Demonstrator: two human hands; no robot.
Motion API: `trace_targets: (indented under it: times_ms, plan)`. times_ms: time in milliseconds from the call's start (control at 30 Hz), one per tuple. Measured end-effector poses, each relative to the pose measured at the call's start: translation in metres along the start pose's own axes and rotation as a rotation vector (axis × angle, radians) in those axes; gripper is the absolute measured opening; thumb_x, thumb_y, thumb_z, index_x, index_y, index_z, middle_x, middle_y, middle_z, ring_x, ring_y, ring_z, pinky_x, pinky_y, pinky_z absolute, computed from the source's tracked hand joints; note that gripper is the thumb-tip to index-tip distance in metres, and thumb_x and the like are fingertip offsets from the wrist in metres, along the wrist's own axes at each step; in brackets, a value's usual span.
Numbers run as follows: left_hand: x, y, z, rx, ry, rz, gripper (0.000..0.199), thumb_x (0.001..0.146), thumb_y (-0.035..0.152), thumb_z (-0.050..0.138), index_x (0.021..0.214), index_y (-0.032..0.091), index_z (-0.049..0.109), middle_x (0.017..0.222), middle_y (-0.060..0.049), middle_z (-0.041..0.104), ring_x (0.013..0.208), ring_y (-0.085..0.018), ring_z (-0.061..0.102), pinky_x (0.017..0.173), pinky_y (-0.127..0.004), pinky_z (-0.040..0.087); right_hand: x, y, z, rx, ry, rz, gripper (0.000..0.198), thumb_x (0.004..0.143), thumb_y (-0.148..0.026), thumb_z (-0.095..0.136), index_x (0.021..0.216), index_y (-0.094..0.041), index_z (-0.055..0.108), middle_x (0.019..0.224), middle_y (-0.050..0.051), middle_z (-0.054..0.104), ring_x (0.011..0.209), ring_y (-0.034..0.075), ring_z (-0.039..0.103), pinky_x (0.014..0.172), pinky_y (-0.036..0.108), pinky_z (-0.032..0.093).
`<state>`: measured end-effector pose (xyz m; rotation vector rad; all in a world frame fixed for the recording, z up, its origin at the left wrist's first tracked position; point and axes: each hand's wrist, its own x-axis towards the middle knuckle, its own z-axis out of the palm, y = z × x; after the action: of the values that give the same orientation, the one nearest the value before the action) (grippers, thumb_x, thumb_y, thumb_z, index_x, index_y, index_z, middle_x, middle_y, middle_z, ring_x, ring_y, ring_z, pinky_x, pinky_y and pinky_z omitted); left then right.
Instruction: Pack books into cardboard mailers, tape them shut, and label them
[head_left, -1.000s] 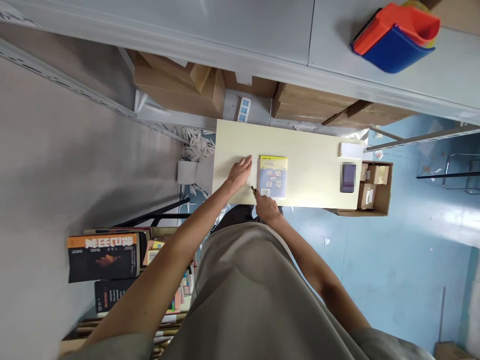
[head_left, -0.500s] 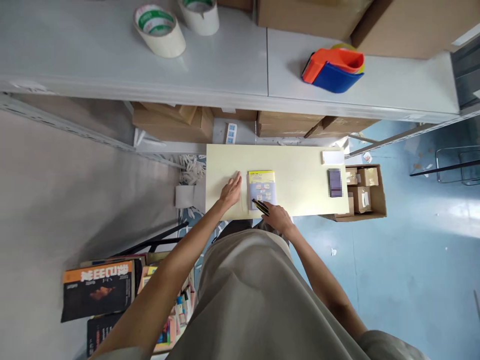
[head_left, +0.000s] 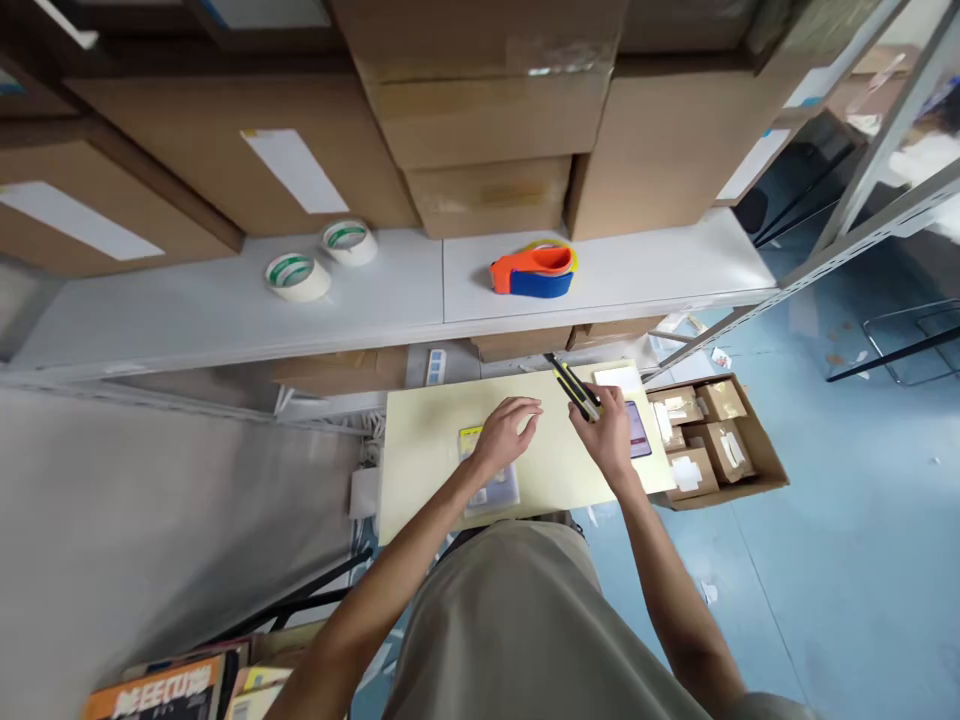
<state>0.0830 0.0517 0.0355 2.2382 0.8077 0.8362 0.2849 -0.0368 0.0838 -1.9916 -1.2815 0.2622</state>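
Knife (head_left: 576, 387) in right hand (head_left: 609, 432); bare tabletop (head_left: 553, 455) toward near edge (head_left: 586, 502).

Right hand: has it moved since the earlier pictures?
Yes: judged against the table, the right hand has shifted rightward, from beside the booklet toward the phone.

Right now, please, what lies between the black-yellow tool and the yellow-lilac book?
In the head view: the left hand, partly hiding the book, then bare cream tabletop.
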Motion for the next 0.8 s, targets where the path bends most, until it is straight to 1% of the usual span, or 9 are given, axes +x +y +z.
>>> trace_targets:
  times_ms: [100,200,300,400,500,600,700,767,800]
  plan:
    - [0.064,0.041,0.006,-0.030,0.078,0.131,0.012,0.104,0.019,0.065,0.106,0.024,0.076,0.121,-0.007,0.081,0.117,-0.022,0.076,0.107,-0.042,0.062,0.053,0.015,-0.033,-0.013,0.125,-0.094,0.040,0.099,-0.043,0.064,0.133,-0.021,0.070,0.120,0.013,0.068,0.113,0.031,0.073,0.100,0.044,0.061]
    - [0.114,0.072,0.014,-0.033,0.114,0.183,0.009,0.103,0.019,0.067,0.104,0.024,0.075,0.122,-0.007,0.081,0.117,-0.022,0.076,0.107,-0.042,0.061,0.110,0.032,-0.055,-0.041,0.163,-0.136,0.042,0.102,-0.044,0.062,0.136,-0.020,0.068,0.125,0.014,0.068,0.114,0.031,0.072,0.099,0.044,0.061]
    - [0.146,0.095,0.021,-0.025,0.161,0.209,0.010,0.104,0.020,0.067,0.104,0.024,0.075,0.122,-0.007,0.081,0.118,-0.022,0.076,0.108,-0.042,0.061,0.166,0.046,-0.060,-0.101,0.142,-0.136,0.043,0.102,-0.042,0.060,0.137,-0.019,0.067,0.129,0.017,0.068,0.114,0.033,0.071,0.099,0.045,0.059]
    - [0.159,0.109,0.024,-0.016,0.202,0.212,0.014,0.105,0.018,0.063,0.107,0.025,0.076,0.124,-0.007,0.081,0.122,-0.022,0.075,0.110,-0.042,0.061,0.212,0.057,-0.050,-0.152,0.091,-0.153,0.045,0.102,-0.039,0.059,0.139,-0.015,0.066,0.131,0.020,0.069,0.118,0.035,0.067,0.104,0.047,0.056]
    - [0.155,0.113,0.023,0.007,0.226,0.194,0.021,0.105,0.013,0.059,0.110,0.025,0.076,0.125,-0.006,0.081,0.122,-0.021,0.075,0.110,-0.041,0.061,0.248,0.066,-0.032,-0.187,0.047,-0.182,0.047,0.100,-0.036,0.059,0.139,-0.011,0.066,0.128,0.023,0.071,0.120,0.037,0.063,0.109,0.051,0.051]
    - [0.132,0.100,0.024,0.050,0.224,0.106,0.024,0.104,0.011,0.057,0.107,0.025,0.077,0.126,-0.006,0.081,0.122,-0.021,0.075,0.111,-0.041,0.060,0.268,0.072,-0.019,-0.202,0.035,-0.185,0.048,0.100,-0.036,0.058,0.140,-0.011,0.066,0.126,0.023,0.072,0.119,0.038,0.060,0.110,0.057,0.049]
    - [0.086,0.070,0.031,0.075,0.200,-0.092,0.022,0.104,0.014,0.059,0.109,0.025,0.077,0.125,-0.006,0.081,0.121,-0.021,0.075,0.113,-0.042,0.059,0.267,0.075,-0.014,-0.179,0.105,-0.215,0.048,0.103,-0.037,0.055,0.143,-0.014,0.064,0.133,0.023,0.068,0.128,0.040,0.056,0.112,0.062,0.045]
    - [0.043,0.043,0.039,0.084,0.163,-0.266,0.020,0.103,0.017,0.060,0.112,0.024,0.077,0.124,-0.006,0.081,0.121,-0.022,0.075,0.114,-0.042,0.059,0.249,0.075,-0.011,-0.130,0.184,-0.243,0.045,0.106,-0.039,0.050,0.145,-0.018,0.062,0.143,0.023,0.061,0.136,0.041,0.053,0.114,0.065,0.043]
    - [0.019,0.028,0.042,0.092,0.136,-0.366,0.021,0.102,0.017,0.060,0.113,0.024,0.077,0.124,-0.006,0.081,0.121,-0.022,0.075,0.114,-0.042,0.058,0.234,0.075,-0.008,-0.096,0.209,-0.251,0.044,0.108,-0.039,0.047,0.145,-0.020,0.061,0.147,0.023,0.058,0.139,0.041,0.051,0.114,0.066,0.042]
